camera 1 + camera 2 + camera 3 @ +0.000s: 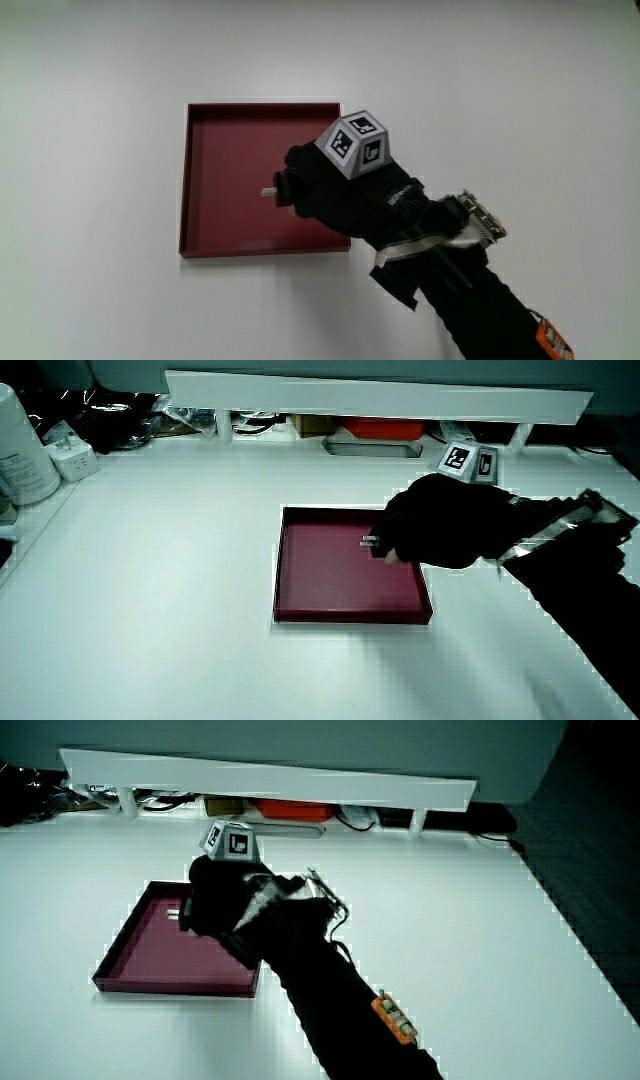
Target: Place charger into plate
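A square dark red plate (220, 180) (320, 575) (140, 945) lies on the white table. The gloved hand (300, 190) (400, 545) (195, 915) reaches over the plate, its fingers curled around a small charger (275, 190) (370, 542) (180, 914). Only the charger's tip, with its metal prongs, sticks out of the fingers above the plate's inside; the rest is hidden in the glove. The patterned cube (355, 142) (230, 840) rides on the back of the hand. The forearm (470, 290) stretches back toward the person.
A low white partition (380, 395) (270, 780) runs along the table, with cables and a red item under it. In a side view a white container (22, 450) and a small white box (70, 458) stand near the table's edge.
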Tool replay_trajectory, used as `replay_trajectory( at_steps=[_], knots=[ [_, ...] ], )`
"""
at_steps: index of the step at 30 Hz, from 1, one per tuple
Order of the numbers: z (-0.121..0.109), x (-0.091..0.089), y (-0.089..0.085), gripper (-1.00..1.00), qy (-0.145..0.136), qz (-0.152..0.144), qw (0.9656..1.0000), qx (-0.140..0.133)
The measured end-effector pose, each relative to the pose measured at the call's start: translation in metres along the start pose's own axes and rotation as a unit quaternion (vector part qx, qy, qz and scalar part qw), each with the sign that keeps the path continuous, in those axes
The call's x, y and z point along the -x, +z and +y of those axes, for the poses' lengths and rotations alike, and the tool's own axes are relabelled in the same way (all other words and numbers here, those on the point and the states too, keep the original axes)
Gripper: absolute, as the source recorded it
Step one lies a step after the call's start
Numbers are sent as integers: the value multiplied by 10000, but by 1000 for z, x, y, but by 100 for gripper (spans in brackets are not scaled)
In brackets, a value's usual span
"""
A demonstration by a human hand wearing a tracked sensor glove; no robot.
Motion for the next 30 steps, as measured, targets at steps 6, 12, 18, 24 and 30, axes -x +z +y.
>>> replay_trajectory(
  at_steps=[6, 12, 18, 24, 30],
  knots=[
    [20, 3, -19, 0, -111, -72, 9997, 226],
    [36, -3, -45, 0, -227, -18, 9990, 387],
    [46, -4, -68, 0, -272, -61, 9979, 582],
    [51, -4, -84, 0, -347, -193, 9969, 677],
    [53, -5, -89, 0, -380, -194, 9967, 694]
  ],
)
